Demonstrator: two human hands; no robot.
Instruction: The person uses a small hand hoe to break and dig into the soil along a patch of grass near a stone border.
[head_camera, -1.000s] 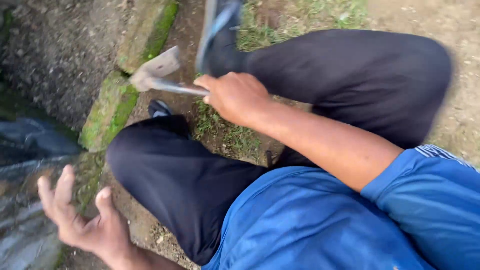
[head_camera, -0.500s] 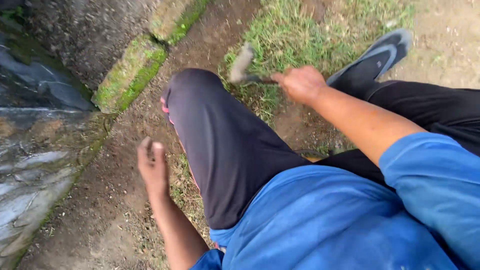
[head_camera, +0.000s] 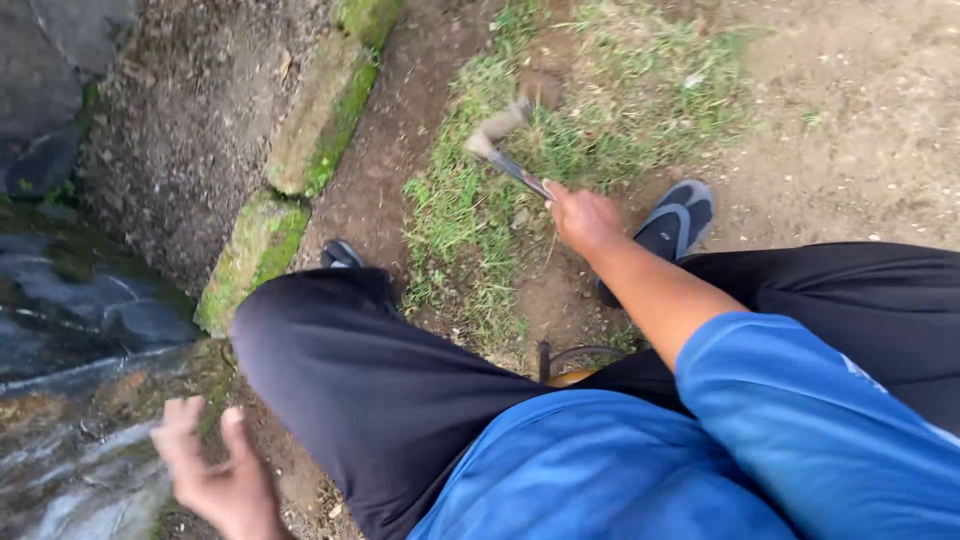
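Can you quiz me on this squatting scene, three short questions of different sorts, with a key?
1. True or false: the right hand grips a hand hoe over the grass patch.
2. Multiple choice: the left hand is A) gripping the hoe, B) empty with fingers spread, C) resting on the sandal.
3. Fill in: just right of the right hand sits a dark ___ on the person's foot.

Key: 1 true; 2 B; 3 sandal.
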